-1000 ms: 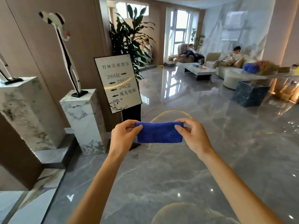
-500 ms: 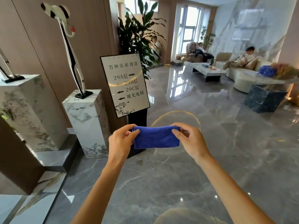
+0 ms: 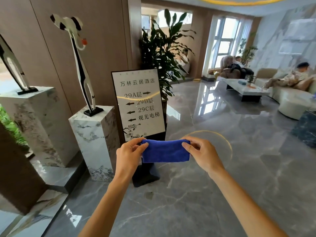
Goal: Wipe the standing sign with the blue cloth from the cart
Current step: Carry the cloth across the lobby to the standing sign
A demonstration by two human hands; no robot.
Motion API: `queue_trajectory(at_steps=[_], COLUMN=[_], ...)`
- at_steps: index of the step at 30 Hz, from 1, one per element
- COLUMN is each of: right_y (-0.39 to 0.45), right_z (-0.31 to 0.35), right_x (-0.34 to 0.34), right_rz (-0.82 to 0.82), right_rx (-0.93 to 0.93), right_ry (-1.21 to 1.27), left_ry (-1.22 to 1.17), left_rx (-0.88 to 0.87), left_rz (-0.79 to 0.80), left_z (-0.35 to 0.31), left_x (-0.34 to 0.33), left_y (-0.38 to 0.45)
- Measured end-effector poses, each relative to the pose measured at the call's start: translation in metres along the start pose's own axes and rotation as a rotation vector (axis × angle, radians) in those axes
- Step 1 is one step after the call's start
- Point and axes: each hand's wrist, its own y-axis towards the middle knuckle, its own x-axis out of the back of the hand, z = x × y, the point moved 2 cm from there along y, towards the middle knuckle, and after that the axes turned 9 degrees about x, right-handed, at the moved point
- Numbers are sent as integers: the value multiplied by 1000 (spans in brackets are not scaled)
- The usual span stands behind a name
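A folded blue cloth [image 3: 165, 152] is stretched between my two hands at chest height. My left hand [image 3: 129, 155] pinches its left end and my right hand [image 3: 202, 153] pinches its right end. Just behind the cloth stands the sign [image 3: 138, 103], a white panel in a black frame with dark lettering and arrows, tilted back on a black stand and base [image 3: 145, 175]. The cloth covers the sign's lower edge from my view. No cart is in view.
A white marble pedestal [image 3: 93, 142] with a tall black-and-white sculpture [image 3: 80, 65] stands left of the sign, a larger pedestal [image 3: 34, 124] further left. A big potted plant [image 3: 164, 53] is behind the sign. Glossy grey floor [image 3: 222, 177] spreads right toward sofas, a coffee table [image 3: 246, 90] and seated people.
The sign has come closer and now fills more of the view. My hands still hold the cloth stretched between them, now in front of the sign's lower edge.
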Motion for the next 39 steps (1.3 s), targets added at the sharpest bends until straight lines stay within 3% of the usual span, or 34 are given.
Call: queue_trajectory(at_steps=[12, 28, 39], right_y=[128, 353, 445], right_z=[-72, -143, -173], right_x=[-7, -98, -134], right_rz=[61, 116, 102], right_rx=[11, -6, -20], right_ry=[131, 201, 316], left_ry=[24, -89, -126], left_rx=[46, 81, 95], left_rz=[-111, -90, 63], left_z=[12, 46, 66], left_x=[-60, -73, -85], left_y=[102, 347, 451])
